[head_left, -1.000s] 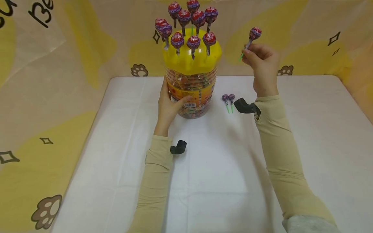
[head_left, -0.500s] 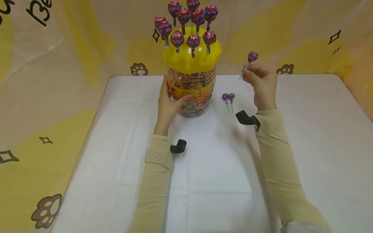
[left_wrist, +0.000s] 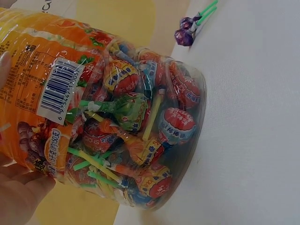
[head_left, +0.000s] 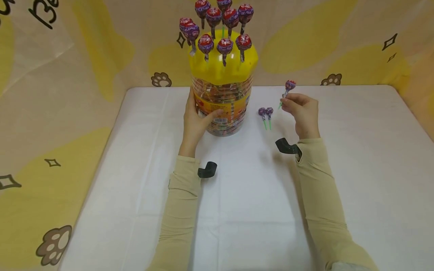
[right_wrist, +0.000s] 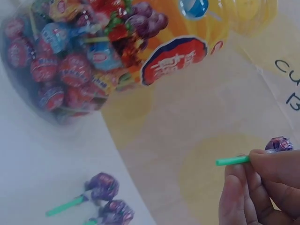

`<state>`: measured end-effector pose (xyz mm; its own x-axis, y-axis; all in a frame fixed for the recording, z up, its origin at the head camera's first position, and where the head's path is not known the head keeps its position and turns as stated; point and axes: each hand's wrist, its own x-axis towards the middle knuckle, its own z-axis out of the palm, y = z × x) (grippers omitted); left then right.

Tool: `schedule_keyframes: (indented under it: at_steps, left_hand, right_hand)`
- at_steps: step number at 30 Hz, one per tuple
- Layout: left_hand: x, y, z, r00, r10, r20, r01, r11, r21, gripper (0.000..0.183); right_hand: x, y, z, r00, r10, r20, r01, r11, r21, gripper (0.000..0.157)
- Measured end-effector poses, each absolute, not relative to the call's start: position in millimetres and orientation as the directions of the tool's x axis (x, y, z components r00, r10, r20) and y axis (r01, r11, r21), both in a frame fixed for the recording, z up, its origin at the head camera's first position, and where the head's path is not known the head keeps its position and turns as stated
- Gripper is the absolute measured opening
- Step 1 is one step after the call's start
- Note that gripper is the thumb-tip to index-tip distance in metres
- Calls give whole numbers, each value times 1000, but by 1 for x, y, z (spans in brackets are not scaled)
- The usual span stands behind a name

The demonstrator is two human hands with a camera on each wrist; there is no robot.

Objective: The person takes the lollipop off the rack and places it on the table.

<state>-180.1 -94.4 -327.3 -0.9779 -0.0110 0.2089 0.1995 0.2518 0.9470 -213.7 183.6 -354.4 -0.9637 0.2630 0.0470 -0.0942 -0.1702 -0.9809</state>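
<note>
A clear plastic jar of lollipops (head_left: 232, 101), with an orange label and a yellow domed lid (head_left: 220, 73), stands upright on the table. My left hand (head_left: 194, 126) grips its left side, thumb across the label and fingers partly hidden behind. Several red and purple lollipops (head_left: 225, 46) stick up from the lid. To the right of the jar, my right hand (head_left: 303, 114) pinches one wrapped lollipop (head_left: 290, 85) between thumb and fingers, head up. In the right wrist view its green stick (right_wrist: 233, 161) pokes out past the fingertips. Wrapped lollipops in several colours (left_wrist: 140, 117) show through the jar wall.
Two purple-wrapped lollipops (head_left: 269, 111) lie side by side on the white tabletop (head_left: 244, 203), between the jar and my right hand. A beige and yellow patterned cloth (head_left: 305, 45) hangs behind the table. Small black camera mounts (head_left: 287, 146) project from both sleeves.
My right hand has come down from above the table's back edge toward the tabletop, still pinching the lollipop. The left hand and the jar stay in place.
</note>
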Motion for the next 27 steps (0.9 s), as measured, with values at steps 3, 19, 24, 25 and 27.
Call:
schedule_keyframes:
  at_steps: [3,19,24,25,27]
  left_hand:
    - [-190,-97,-341,-975,-10,223,214,247,945,94]
    - [-201,-102,-361,-966,-19,258,244,264,933,97]
    - [-202,-101,-360,-967,-15,256,243,263,934,97]
    - [-202,-101,-360,-967,-13,256,244,261,934,97]
    - [-202,-101,-360,-967,-13,255,243,259,935,96]
  right_hand:
    - [-213,187,-362,-968,251,15,-57,-160,-985,15]
    - [-220,204,-402,-979,103,-175,178,17,-984,10]
    - [-223,206,-409,-968,121,-220,231,81,-970,21]
    - [-224,206,-410,-966,127,-226,238,90,-967,23]
    - [-225,206,-411,-963,143,-229,247,125,-961,25]
